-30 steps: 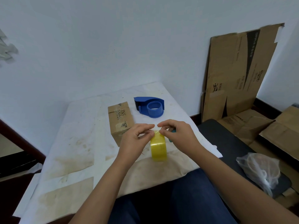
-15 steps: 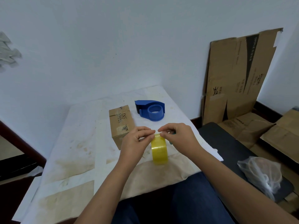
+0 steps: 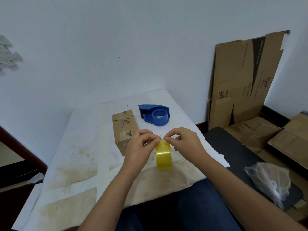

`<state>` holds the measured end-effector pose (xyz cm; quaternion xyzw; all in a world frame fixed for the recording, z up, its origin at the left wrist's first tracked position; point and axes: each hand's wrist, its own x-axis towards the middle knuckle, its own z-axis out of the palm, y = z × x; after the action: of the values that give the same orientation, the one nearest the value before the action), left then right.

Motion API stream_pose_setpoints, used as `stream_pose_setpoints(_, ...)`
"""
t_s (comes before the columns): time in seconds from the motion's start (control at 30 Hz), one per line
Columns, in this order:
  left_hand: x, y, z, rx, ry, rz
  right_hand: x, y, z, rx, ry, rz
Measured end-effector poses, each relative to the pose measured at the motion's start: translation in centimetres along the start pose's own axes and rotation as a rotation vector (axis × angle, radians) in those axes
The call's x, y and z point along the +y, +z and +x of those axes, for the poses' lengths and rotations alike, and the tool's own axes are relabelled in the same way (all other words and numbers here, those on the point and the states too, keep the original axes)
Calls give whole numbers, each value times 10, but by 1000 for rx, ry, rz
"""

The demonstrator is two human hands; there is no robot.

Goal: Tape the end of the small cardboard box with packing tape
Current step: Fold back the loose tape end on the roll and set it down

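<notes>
A yellowish roll of packing tape stands on edge near the table's front. My left hand and my right hand both pinch the top of the roll with fingertips, one on each side. The small brown cardboard box lies just left of my left hand, its long side running away from me. Behind it rests an empty blue tape dispenser.
The white stained table cover spreads to the left. Flattened cardboard leans on the wall at right, more boxes lie on the floor, and a clear plastic bag sits on a black seat.
Both hands stay at the top of the roll with small finger shifts. The view has tilted slightly; box and dispenser have not moved.
</notes>
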<state>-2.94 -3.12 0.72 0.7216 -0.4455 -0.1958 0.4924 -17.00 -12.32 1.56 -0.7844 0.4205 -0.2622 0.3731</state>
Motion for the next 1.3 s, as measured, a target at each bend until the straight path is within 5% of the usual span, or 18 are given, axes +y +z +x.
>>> stream_pose_setpoints(0.6, 13, 5, 10, 32, -85, 171, 8, 9, -4, -156, 386, 347)
stream_pose_setpoints(0.97, 11, 9, 3, 6, -169, 156, 2, 4, -9, -208, 307, 396)
stream_pose_setpoints(1.3, 6, 6, -6, -93, -311, -114, 1, 4, -15, -243, 282, 382)
